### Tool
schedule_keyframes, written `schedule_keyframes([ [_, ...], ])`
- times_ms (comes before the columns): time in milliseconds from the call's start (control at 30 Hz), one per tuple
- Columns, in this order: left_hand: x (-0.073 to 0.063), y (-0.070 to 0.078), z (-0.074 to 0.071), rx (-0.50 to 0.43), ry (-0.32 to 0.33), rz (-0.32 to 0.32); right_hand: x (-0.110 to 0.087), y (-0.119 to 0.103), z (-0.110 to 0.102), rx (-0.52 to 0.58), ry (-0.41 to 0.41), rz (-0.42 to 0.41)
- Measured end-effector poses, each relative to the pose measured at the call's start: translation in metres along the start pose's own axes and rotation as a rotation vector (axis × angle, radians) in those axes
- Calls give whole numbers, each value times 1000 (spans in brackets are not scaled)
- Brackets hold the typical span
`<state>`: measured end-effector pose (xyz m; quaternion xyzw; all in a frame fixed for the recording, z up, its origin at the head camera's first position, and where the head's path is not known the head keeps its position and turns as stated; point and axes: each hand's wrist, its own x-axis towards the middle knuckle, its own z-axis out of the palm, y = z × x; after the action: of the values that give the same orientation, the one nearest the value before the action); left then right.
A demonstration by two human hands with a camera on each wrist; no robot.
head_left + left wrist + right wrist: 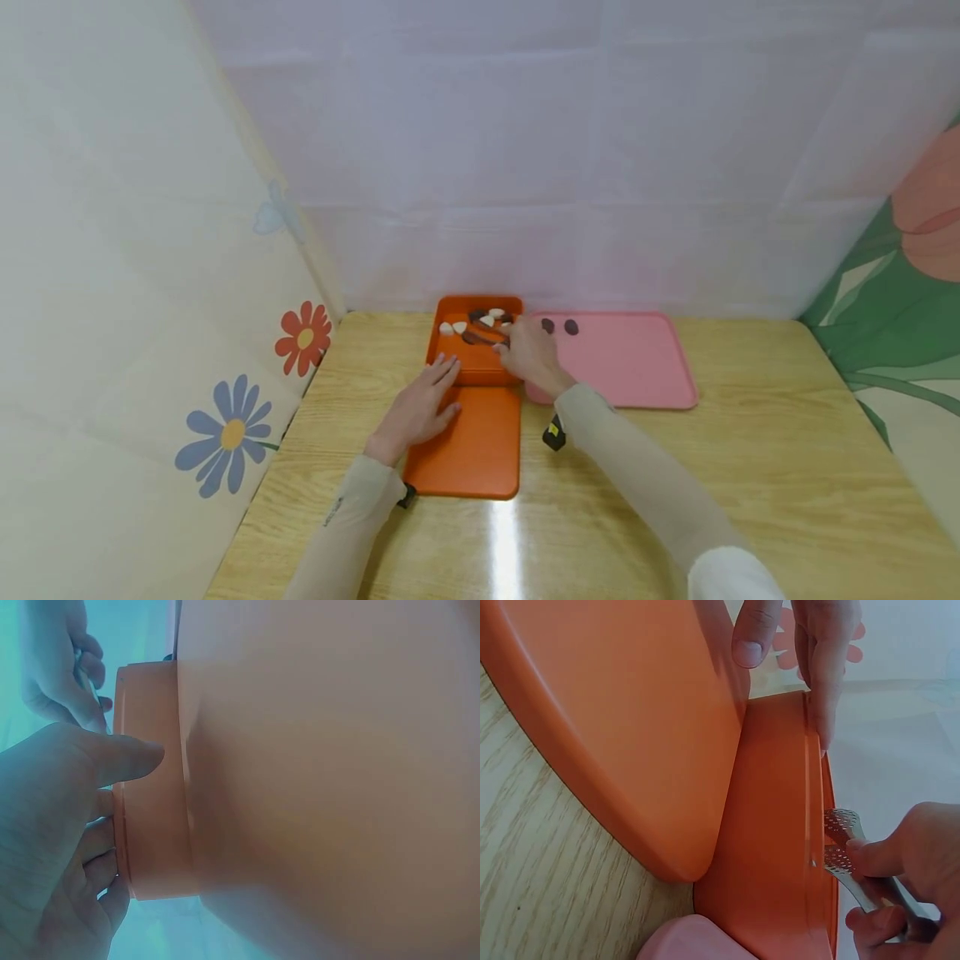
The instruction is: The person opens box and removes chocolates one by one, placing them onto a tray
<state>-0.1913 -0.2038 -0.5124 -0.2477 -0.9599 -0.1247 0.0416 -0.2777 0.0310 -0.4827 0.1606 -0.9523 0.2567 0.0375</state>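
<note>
My right hand (531, 350) grips a pair of metal tongs (885, 892) with perforated tips, over the right side of the orange box (480, 377). In the right wrist view the tips dip behind the box's wall, so what lies between them is hidden. Inside the box lie several small white pieces (460, 328) and dark pieces (477, 316), too small to identify. My left hand (420, 408) rests with extended fingers at the box's near left corner, its thumb over the orange lid (472, 450), or flat tray, in front.
Right of the box, a pink tray (630, 367) bears two dark oval pieces (572, 327) near its far left corner. Everything stands on a wooden table (750, 467). A pale curtain (525, 167) hangs behind the table, and flower-printed cloth (232, 433) borders its left side.
</note>
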Motion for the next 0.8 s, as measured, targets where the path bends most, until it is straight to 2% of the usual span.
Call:
schedule_keyframes([
  [133, 0, 1, 1, 6, -1, 4, 3, 0, 4, -8, -13, 10],
  [400, 1, -1, 5, 14, 38, 27, 11, -7, 5, -51, -27, 32],
  [800, 0, -1, 3, 15, 20, 19, 13, -10, 12, -72, -68, 12],
])
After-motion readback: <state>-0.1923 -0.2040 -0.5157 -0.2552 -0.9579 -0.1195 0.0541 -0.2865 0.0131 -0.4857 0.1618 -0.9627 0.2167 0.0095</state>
